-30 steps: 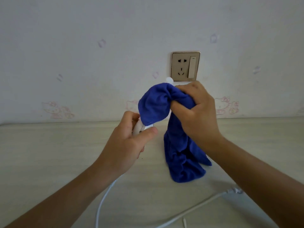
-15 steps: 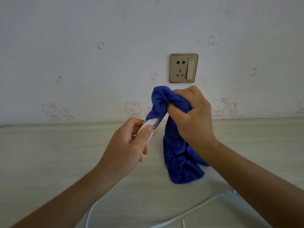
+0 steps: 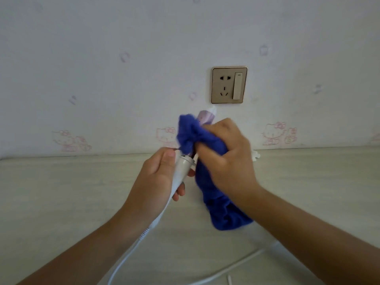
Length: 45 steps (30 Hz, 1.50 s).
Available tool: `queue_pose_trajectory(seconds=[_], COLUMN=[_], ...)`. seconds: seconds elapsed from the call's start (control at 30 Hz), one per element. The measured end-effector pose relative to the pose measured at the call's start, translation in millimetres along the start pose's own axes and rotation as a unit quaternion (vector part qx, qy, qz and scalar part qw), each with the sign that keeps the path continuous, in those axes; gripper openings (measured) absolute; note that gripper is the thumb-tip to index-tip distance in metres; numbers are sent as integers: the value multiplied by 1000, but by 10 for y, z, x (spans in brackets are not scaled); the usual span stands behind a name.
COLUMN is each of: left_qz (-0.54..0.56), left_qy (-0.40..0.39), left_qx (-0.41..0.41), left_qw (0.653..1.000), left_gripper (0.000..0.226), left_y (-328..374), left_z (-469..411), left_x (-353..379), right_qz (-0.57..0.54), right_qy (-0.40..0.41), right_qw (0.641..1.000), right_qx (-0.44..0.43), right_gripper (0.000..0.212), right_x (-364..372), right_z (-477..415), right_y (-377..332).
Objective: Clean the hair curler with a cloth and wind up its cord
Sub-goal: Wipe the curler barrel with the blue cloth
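The left hand point(image 3: 156, 177) grips the hair curler point(image 3: 181, 170) steady; the right hand point(image 3: 226, 161) clutches the cloth point(image 3: 207, 188) round its barrel (cord point(image 3: 123, 259) loose by the table's point(image 3: 61, 192) near edge).

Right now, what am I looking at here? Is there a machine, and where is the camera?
No machine: these are a person's two bare hands, filmed by one camera worn on the head, looking forward and down. The left hand grips the curler by its white handle. The right hand holds a blue cloth wrapped round the barrel; the curler's end pokes out above it. The cord trails from the handle across the table. A socket sits on the wall behind, with nothing plugged in.
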<state>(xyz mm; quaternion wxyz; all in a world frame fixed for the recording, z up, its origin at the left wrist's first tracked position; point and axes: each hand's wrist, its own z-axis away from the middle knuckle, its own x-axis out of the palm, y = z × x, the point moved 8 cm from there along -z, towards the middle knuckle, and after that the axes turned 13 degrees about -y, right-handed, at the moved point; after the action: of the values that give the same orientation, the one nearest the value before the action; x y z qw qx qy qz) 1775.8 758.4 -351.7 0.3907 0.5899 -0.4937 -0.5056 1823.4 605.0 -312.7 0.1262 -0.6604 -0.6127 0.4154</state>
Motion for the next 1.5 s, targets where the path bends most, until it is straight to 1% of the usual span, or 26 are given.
queue_pose_trajectory(seconds=[0.07,0.1,0.17,0.23,0.3,0.33,0.4,0.5,0.57,0.63,0.67,0.73,0.77,0.83,0.93,0.97,1.0,1.03,1.1,1.17,1.23,1.27,1.33,1.43,1.5], left_qz=[6,-5,-31,-60,-71,-73,-70,-58,-55,-67,-79,-101,-107,-106,-53,-51,-62,-76,-103,-146,-198,-213,-221,-186,-204], left_qy=[3,2,3,-2,-11,-11,-8,-5,-13,-32,-40,-50,-50,-43,-22,-15,-9,-1,10,6,0,-2,-5,-3,14], left_qx=[10,9,0,-12,5,19,40,43,36,31,25,12,7,5,10,15,22,30,45,51,46,43,42,69,95], left_qw=[1000,1000,1000,998,997,997,997,997,998,997,996,994,993,993,998,999,998,997,994,988,979,976,974,980,974], left_gripper=[38,39,39,38,38,37,38,34,27,15,20,42,47,50,44,41,38,36,33,36,43,46,48,46,36], left_y=[23,26,11,-23,-21,-9,12,6,2,11,2,-33,-45,-50,-50,-41,-27,-9,31,37,4,-16,-26,42,116], left_z=[-3,-14,-47,-63,-50,-39,-26,-43,-47,-45,-42,-36,-37,-43,-66,-67,-62,-56,-34,-15,-10,-13,-20,-33,-25], left_x=[-42,-63,-96,-85,-33,-19,-24,-87,-105,-73,-47,3,24,25,-57,-89,-113,-127,-122,-69,-14,-3,-17,-85,-119], right_qz=[15,19,23,9,2,12,33,60,74,62,43,11,7,14,36,45,53,60,52,19,-1,-4,8,46,64], right_qy=[-53,-60,-33,16,52,57,29,-52,-63,-19,11,65,78,55,-49,-73,-80,-72,-28,24,54,55,28,-41,-45], right_qw=[998,997,999,1000,999,998,999,996,994,997,999,998,997,998,998,996,995,995,998,999,999,998,999,997,995], right_qx=[-29,-37,-34,-7,11,9,-6,-42,-53,-30,-13,7,11,11,-22,-33,-40,-40,-25,-11,-3,-4,-19,-54,-60], right_gripper=[25,27,26,27,32,36,40,38,36,33,32,32,32,31,31,31,33,34,34,30,30,30,30,29,32], right_x=[222,244,119,-111,-289,-316,-215,144,205,34,-94,-333,-392,-325,85,194,240,219,49,-179,-318,-321,-203,116,135], right_z=[91,87,4,-93,-142,-142,-97,39,53,-30,-85,-164,-173,-134,35,75,81,55,-34,-126,-164,-155,-92,51,43], right_y=[-70,-73,-36,36,81,75,30,-55,-65,-15,18,63,72,54,-30,-49,-54,-48,-14,27,62,56,10,-72,-78])
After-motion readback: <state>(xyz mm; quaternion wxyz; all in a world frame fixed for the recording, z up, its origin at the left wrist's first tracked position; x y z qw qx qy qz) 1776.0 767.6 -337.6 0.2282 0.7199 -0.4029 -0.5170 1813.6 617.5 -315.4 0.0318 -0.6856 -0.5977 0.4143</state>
